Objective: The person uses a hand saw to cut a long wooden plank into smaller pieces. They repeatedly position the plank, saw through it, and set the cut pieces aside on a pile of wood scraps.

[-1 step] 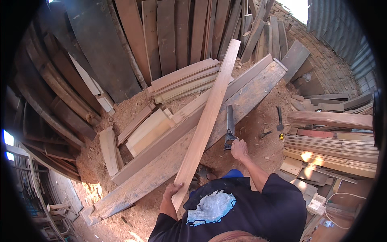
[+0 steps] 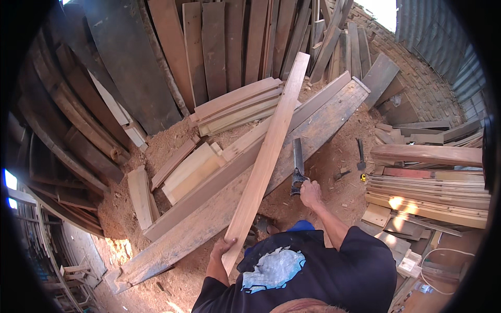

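My left hand (image 2: 224, 246) is closed round the near end of a long, pale reddish plank (image 2: 269, 151). The plank slants away to the far right, lying across a thick beam (image 2: 201, 195) and a wide, worn bench board (image 2: 209, 221). Just right of the plank, my right hand (image 2: 311, 194) is closed on the rear of a dark metal hand plane (image 2: 298, 156). The plane's long body points away from me, beside the worn board's near edge; I cannot tell whether it touches anything. My fingers partly hide its handle.
Shavings cover the ground. A chisel-like tool (image 2: 360, 154), a small hammer-like tool (image 2: 342, 174) and a yellow tape measure (image 2: 363, 178) lie at right. Beyond them stand stacked planks (image 2: 422, 190). Short boards (image 2: 195, 169) lie behind the beam. Tall boards (image 2: 214, 47) lean at the back.
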`<move>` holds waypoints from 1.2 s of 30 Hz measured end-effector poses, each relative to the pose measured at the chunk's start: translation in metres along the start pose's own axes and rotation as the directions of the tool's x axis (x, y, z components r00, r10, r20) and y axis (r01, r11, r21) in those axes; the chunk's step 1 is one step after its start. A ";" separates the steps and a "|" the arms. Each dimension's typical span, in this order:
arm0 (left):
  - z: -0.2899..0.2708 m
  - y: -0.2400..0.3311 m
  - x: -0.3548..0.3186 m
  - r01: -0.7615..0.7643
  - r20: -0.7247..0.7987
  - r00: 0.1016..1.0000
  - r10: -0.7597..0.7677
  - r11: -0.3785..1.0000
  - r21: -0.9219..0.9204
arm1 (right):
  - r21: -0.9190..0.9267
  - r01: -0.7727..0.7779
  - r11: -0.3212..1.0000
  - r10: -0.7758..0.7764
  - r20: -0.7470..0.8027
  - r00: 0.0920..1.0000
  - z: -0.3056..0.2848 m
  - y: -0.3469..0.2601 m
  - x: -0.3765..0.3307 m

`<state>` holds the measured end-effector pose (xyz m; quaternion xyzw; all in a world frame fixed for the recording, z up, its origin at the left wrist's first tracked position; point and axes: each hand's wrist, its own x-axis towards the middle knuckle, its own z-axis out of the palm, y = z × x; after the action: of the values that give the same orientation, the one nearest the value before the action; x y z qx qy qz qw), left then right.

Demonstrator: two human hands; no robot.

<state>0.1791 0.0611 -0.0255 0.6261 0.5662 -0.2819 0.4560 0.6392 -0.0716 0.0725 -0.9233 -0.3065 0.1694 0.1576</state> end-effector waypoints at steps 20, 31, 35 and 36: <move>0.000 -0.004 -0.019 -0.056 -0.313 0.950 0.005 0.986 -0.155 | 0.366 0.701 0.611 -0.610 -0.347 0.713 -0.108 -0.120 -0.005; -0.011 0.160 -0.081 -0.518 -0.624 0.766 0.155 -0.426 -0.742 | 0.934 -0.216 0.286 -0.718 0.358 0.597 -0.085 -0.122 -0.042; -0.024 0.220 -0.150 -0.372 -0.859 0.484 0.165 -0.850 -0.373 | 0.483 -0.855 0.189 -0.839 0.532 0.116 -0.083 -0.114 -0.075; -0.023 0.223 -0.158 -0.349 -0.887 0.442 0.131 -0.886 -0.304 | 0.292 -0.931 0.218 -0.848 0.528 -0.033 -0.085 -0.109 -0.081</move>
<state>0.3590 0.0226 0.1776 0.0858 0.0623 0.6791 0.7263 0.5574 -0.0543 0.2089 -0.0888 -0.0417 0.9145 0.3926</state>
